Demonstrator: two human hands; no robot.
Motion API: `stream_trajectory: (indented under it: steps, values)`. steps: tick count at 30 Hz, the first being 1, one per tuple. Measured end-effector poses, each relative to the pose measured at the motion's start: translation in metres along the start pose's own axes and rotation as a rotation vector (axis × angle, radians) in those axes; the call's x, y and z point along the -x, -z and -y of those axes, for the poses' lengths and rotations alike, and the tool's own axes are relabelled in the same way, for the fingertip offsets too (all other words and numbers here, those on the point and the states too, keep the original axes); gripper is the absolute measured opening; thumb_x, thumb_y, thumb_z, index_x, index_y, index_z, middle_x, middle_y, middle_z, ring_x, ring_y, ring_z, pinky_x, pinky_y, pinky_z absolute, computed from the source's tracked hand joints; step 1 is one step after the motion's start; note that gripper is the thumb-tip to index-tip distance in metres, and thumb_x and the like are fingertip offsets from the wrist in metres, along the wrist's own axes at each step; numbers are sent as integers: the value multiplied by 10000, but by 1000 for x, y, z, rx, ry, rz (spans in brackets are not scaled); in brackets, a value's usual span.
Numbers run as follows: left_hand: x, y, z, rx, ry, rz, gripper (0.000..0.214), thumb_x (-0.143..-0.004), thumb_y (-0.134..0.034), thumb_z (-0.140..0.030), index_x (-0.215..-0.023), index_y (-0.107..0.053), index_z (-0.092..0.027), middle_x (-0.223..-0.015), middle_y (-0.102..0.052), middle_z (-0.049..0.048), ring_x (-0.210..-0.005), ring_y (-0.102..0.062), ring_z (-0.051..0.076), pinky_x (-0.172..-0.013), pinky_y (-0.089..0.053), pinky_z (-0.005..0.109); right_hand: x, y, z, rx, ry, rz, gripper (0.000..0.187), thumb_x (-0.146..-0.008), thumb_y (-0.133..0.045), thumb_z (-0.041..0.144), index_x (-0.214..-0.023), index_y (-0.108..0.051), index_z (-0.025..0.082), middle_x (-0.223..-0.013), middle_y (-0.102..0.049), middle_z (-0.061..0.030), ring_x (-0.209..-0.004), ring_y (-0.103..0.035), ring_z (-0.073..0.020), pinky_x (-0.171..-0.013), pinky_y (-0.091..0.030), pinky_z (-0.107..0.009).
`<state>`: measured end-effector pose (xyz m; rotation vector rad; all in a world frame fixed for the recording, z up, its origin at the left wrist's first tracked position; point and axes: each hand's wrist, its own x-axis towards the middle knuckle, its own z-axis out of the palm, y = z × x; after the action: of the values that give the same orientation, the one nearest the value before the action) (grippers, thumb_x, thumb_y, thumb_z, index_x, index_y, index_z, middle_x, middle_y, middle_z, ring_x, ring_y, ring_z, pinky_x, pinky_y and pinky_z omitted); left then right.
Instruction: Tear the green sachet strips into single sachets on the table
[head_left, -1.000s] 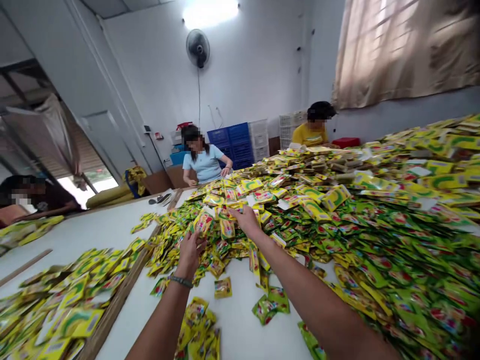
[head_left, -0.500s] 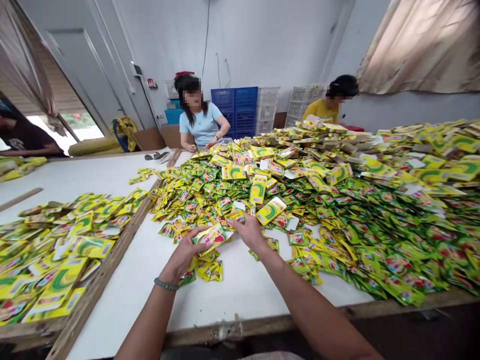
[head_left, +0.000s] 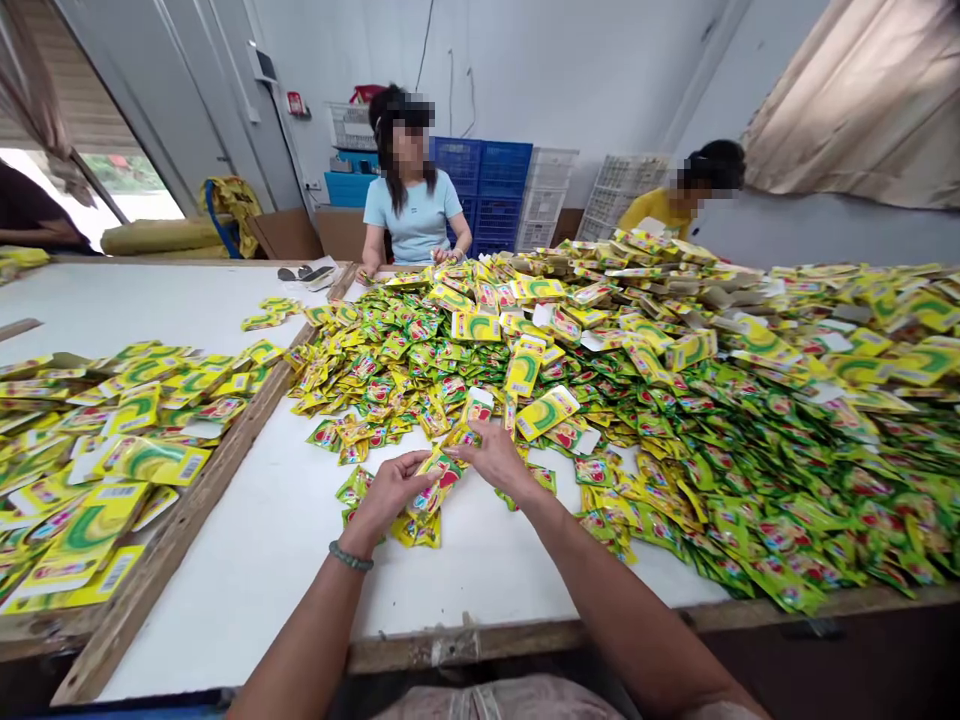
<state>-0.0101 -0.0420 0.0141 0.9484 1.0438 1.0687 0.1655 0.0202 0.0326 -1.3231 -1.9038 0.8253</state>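
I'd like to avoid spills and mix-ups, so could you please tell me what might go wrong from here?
The green sachets on the right reach the table's wooden front edge, so some could slip off.

The yellow cartons are heaped loosely against those sachets and might slide down among them.

The left hand holds a pack over loose sachets; if dropped, it could get mixed in.
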Motion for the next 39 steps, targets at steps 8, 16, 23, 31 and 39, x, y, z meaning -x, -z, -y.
stream_trajectory:
  steps: [8, 16, 23, 31, 39]
  values:
    - [-3, 1, 5, 17, 31, -51, 415, -619, -755, -343, -981, -683, -152, -806, -711, 50, -618, -623, 163, -583, -472, 245, 5, -27, -8, 74, 71, -48, 232, -797, -550, 397, -729, -593, 179, -787, -599, -43, -742, -537, -178, -687, -417, -285]
    - [-7, 3, 10, 75, 84, -59, 408, -574, -788, -312, -933, -691, -144, -771, -722, 48, -575, -628, 161, -541, -477, 245, 15, -17, -11, -110, -49, 38, 253, -766, -593, 376, -932, -644, 193, -890, -625, -39, -823, -568, -186, -738, -442, -297]
    - [-4, -1, 8, 80, 64, -80, 405, -595, -776, -326, -952, -692, -154, -788, -725, 43, -572, -630, 152, -538, -472, 237, 20, -18, -13, -62, 3, -117, 171, -780, -605, 348, -836, -697, 216, -856, -628, -58, -926, -537, -211, -860, -416, -353]
    - [-2, 3, 9, 100, 89, -69, 339, -590, -783, -285, -888, -690, -153, -725, -718, 35, -535, -620, 140, -515, -474, 225, 25, -19, -10, -189, -28, -56, 134, -709, -674, 330, -775, -726, 225, -890, -647, -57, -918, -583, -203, -850, -444, -342]
    - [1, 6, 10, 112, 128, -35, 298, -576, -784, -268, -829, -691, -141, -702, -709, 37, -552, -622, 149, -542, -486, 239, 35, -18, -3, -417, 17, 347, 333, -857, -443, 371, -831, -727, 199, -940, -703, -23, -1030, -574, -212, -1052, -262, -404]
